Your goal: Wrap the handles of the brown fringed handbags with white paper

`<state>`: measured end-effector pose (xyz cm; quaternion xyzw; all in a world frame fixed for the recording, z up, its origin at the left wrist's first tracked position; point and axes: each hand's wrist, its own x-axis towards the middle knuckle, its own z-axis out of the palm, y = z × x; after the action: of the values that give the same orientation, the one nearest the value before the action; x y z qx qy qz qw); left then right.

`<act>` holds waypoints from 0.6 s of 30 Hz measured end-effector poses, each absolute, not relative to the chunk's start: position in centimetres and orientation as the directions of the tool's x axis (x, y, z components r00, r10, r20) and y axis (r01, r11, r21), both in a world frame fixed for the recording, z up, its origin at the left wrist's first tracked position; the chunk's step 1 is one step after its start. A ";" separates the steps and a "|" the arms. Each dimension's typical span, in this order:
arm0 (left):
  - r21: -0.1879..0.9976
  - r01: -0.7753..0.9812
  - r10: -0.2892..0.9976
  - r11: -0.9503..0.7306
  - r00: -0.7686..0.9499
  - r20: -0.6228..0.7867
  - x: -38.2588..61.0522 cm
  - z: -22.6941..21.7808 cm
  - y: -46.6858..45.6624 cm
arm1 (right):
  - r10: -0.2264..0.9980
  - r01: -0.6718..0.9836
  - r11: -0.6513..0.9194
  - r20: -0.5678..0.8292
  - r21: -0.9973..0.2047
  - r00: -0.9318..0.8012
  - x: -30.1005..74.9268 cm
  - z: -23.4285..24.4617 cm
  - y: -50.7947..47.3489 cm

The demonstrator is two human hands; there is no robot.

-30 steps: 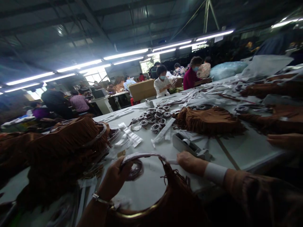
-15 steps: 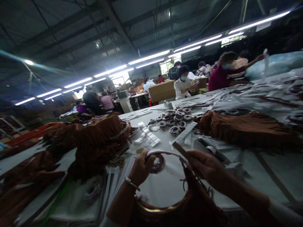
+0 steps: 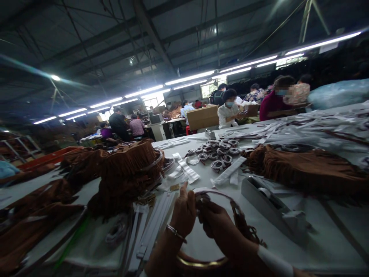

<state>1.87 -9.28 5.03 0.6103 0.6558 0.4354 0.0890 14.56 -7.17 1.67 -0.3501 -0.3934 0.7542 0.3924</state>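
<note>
Hands meet close together at the near edge of the table point(image 3: 317, 246). Our left hand point(image 3: 184, 211) is curled around the top of the arched handle point(image 3: 229, 199), thumb raised, and our right hand point(image 3: 218, 225) is closed on the same handle right beside it, the two touching. We judge this paired grip keeps the pale-wrapped handle steady and lifted off the surface. The handle's brown fringed bag point(image 3: 249, 232) lies just below our wrists, its gold ring point(image 3: 201, 264) towards us. A tape dispenser point(image 3: 271, 206) sits near our right hand, seemingly kept within easy reach. White strips point(image 3: 186, 169) and a cluster of small wrapped coils point(image 3: 216, 152) lie further out. A pile of fringed bags point(image 3: 127, 169) is heaped to the left and another fringed bag point(image 3: 305, 171) lies to the right. Other people point(image 3: 229, 111) work at the far end.
</note>
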 end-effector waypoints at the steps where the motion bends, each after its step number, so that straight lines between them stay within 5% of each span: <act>1: 0.694 0.711 0.870 -0.113 -0.267 0.415 2.0 5.0 -9.2 | 0.876 -0.332 -0.370 -0.207 -0.868 -0.436 14.3 1.8 -7.2; 6: 0.812 0.582 0.880 -0.049 -0.360 0.311 2.0 4.4 -8.2 | 0.901 -0.327 -0.309 -0.165 -0.893 -0.400 13.9 1.4 -6.4; 11: 0.987 0.162 0.937 0.019 -0.348 0.039 2.1 3.3 -7.1 | 0.920 -0.234 -0.175 -0.074 -0.956 -0.385 14.1 0.3 -6.0; 13: 0.996 0.090 0.940 0.020 -0.342 0.012 2.2 3.2 -7.0 | 0.920 -0.143 0.005 0.061 -0.990 -0.388 14.8 -0.3 -6.3; 15: 0.993 0.118 0.929 0.012 -0.369 0.033 2.2 3.5 -7.1 | 0.870 -0.018 0.343 0.325 -0.939 -0.371 15.8 -0.9 -6.7; 18: 0.950 0.311 0.914 -0.027 -0.378 0.149 2.3 4.3 -7.6 | 0.575 0.178 0.811 0.703 -0.558 -0.419 17.5 -0.4 -6.6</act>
<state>2.31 -7.64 4.26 0.4803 0.6373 0.5317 0.2836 17.45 -6.63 -0.44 -0.2303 -0.8172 0.2039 0.4874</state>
